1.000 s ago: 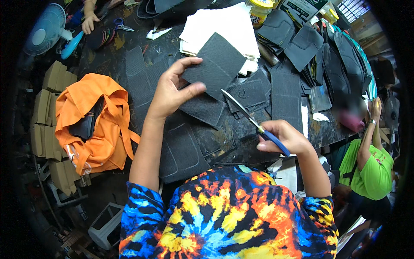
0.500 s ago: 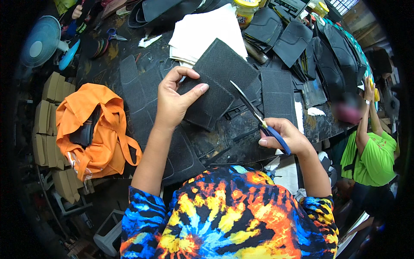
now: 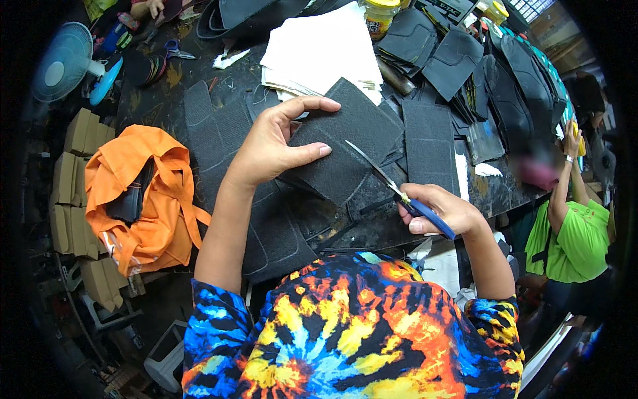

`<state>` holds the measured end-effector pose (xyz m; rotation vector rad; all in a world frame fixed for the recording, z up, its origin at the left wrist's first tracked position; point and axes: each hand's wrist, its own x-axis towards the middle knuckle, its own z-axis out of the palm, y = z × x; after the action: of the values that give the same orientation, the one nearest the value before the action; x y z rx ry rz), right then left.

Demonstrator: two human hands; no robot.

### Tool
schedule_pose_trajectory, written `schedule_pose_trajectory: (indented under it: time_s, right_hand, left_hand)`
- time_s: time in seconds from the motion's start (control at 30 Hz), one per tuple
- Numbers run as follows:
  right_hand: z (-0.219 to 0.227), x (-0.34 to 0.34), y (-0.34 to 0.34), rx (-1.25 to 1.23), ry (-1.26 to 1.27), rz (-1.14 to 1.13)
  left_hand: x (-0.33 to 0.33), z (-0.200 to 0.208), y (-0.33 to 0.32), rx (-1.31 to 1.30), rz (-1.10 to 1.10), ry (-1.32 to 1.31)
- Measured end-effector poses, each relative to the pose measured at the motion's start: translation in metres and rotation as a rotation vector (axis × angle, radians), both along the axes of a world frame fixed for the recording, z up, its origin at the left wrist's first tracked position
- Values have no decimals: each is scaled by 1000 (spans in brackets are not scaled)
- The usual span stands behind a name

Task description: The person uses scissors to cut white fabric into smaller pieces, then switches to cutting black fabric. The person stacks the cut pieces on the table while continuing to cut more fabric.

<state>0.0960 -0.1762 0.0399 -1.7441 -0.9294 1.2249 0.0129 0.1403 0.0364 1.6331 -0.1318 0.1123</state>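
My left hand point(image 3: 269, 143) holds a squarish piece of black fabric point(image 3: 355, 123) by its left side, thumb on top and index finger at the upper edge. The other fingers are partly hidden. In my right hand point(image 3: 442, 209) are scissors point(image 3: 425, 216) with dark blue handles. Their blades look nearly together and point up and left, in front of the fabric's lower right part. More black pieces with pale marked outlines point(image 3: 266, 226) lie on the table beneath and to the left. Another marked black panel point(image 3: 428, 143) lies just right of the held piece.
White sheets point(image 3: 319, 50) are stacked at the back. Black cut pieces point(image 3: 455, 66) pile up at the back right, by a yellow-lidded jar point(image 3: 380, 16). An orange bag point(image 3: 139, 199) sits left; other scissors point(image 3: 176, 52) lie farther back. A co-worker in green point(image 3: 571, 233) is at right.
My left hand has shifted right and its index finger has straightened over the fabric. The black piece has tipped lower. The scissors have moved slightly down, still in my right hand.
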Motion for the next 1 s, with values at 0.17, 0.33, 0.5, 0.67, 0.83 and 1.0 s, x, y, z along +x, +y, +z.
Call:
schedule_pose_trajectory:
  time_s: [0.17,0.33,0.5,0.67,0.83,1.0]
  right_hand:
    - [1,-6,1,-85,81,-81]
    - [-1,-14,1,-113,186,-120]
    - [-3,-15,16,24,50,-69]
    - [1,-17,22,-143,125,-116]
    - [-3,-18,31,-22,109,-95]
    - [-10,-20,38,-17,-29,-82]
  left_hand:
    - [-3,-1,6,2,8,-8]
    - [-7,-3,6,-17,9,45]
    - [-9,-5,-8,-118,-52,96]
    - [-14,-1,-4,-134,-53,139]
    - [-14,-8,-7,-154,-56,80]
    - [-21,-12,-6,-168,-51,101]
